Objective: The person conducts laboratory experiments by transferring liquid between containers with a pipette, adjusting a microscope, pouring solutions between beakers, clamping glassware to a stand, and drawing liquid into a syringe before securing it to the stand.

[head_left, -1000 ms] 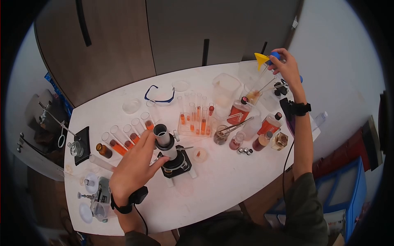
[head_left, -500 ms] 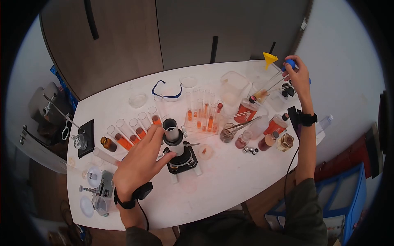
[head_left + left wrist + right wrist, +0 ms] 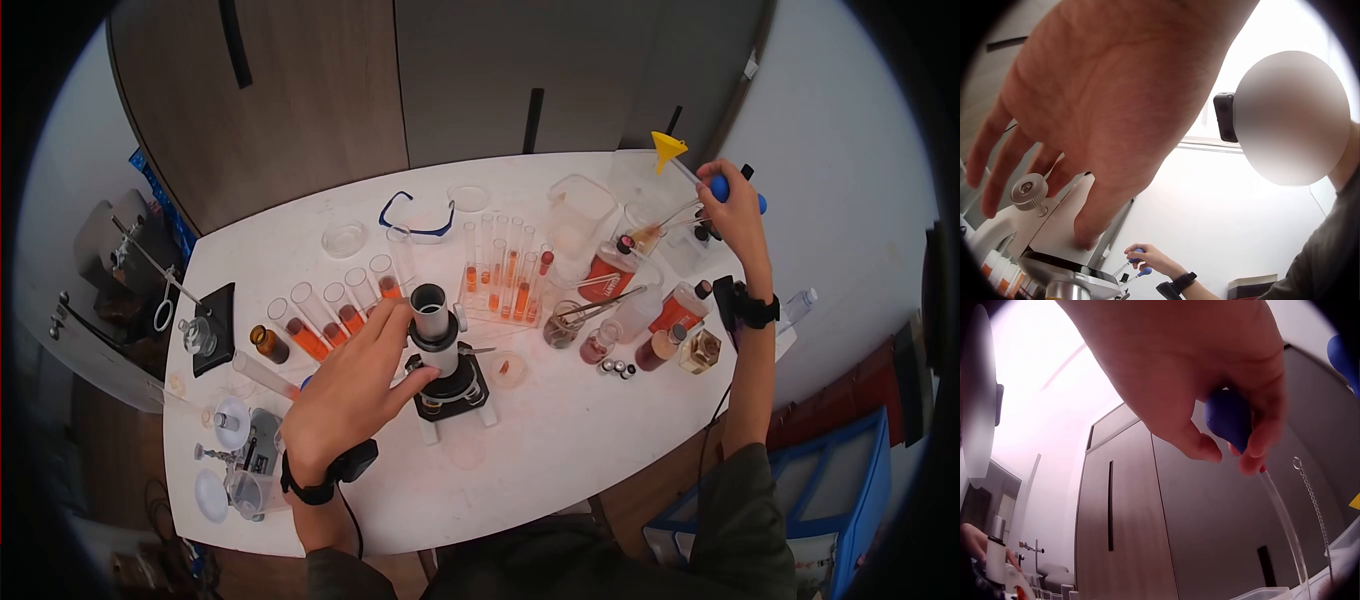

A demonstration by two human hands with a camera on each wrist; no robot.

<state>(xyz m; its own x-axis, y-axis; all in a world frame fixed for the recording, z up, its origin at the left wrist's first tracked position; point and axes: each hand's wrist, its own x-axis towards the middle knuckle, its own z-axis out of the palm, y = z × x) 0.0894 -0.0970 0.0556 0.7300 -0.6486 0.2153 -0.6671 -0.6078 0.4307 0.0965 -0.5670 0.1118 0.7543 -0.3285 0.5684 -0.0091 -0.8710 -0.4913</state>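
Note:
My left hand (image 3: 345,405) grips the upright tube of a small microscope (image 3: 437,355), with the thumb on its near side and the fingers on the left. In the left wrist view the thumb presses the white microscope body (image 3: 1063,228) beside a metal knob (image 3: 1029,190). At the far right, my right hand (image 3: 738,225) holds the blue rubber bulb (image 3: 1229,419) of a glass dropper between thumb and fingers. Its clear stem (image 3: 1285,519) slants downward. A second blue bulb (image 3: 762,204) sits just beside that hand. Close to its left is a yellow funnel (image 3: 668,148).
Test tubes with orange liquid stand in a rack (image 3: 500,312) at the middle; larger tubes (image 3: 335,315) lean further left. Red-labelled bottles (image 3: 610,270) and jars (image 3: 600,342) crowd the right. Blue-rimmed goggles (image 3: 415,222) lie behind. A balance (image 3: 262,450) stands front left.
My right hand has come down and nearer, away from the yellow funnel, with the dropper's blue bulb still in its fingers. The left hand stays on the microscope. The head view has shifted slightly.

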